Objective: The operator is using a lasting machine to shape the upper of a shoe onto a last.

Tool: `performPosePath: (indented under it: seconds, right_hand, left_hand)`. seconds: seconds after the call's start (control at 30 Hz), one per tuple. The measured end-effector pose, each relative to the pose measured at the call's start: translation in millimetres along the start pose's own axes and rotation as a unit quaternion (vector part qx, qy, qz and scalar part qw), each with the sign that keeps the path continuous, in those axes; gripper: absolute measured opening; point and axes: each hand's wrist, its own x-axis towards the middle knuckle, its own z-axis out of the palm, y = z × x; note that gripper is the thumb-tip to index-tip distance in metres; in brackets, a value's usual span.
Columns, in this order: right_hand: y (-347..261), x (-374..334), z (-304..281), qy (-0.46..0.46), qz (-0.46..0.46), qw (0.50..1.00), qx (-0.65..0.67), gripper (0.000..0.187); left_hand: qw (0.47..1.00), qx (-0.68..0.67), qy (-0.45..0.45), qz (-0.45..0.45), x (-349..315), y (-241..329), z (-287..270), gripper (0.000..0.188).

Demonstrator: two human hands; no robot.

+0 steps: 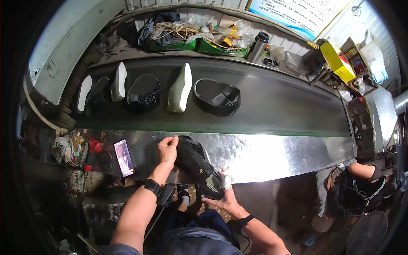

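Across the near edge of the table [293,155], a black shoe [193,161] is slanting: the right hand [228,200] is gripping its lower end, the left hand [168,150] is pinching its upper edge. Beyond, white-soled shapes [178,91] are lying on a dark belt [289,102]; green trays [224,52] are standing farther back.

Black shoe [192,158] slants diagonally; pale markings near its lower end.

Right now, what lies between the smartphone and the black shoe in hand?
Head view, rightward from the smartphone: a strip of metal tabletop, then the left hand and forearm, the hand at the far end of the black shoe.
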Motion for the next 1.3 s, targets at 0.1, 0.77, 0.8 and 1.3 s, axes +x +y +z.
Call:
performPosePath:
  seconds: [0.1,0.77,0.8,1.3]
  right_hand:
    - [7,0,-1,-0.049,0.064,0.988,0.135,0.118]
    - [-42,25,-15,-0.167,-0.069,0.978,0.1,0.091]
    - [-64,35,-17,-0.182,0.009,0.955,0.234,0.094]
    - [-320,-41,177,-0.441,0.125,0.81,0.366,0.011]
  left_hand:
    - [0.995,-0.041,-0.048,-0.081,5,-1,-11,0.043]
    - [0.994,0.067,0.074,-0.036,-44,49,-65,0.032]
    - [0.995,0.056,0.079,-0.029,-53,59,-85,0.032]
    - [0.893,0.025,0.444,0.075,-316,53,-440,0.028]
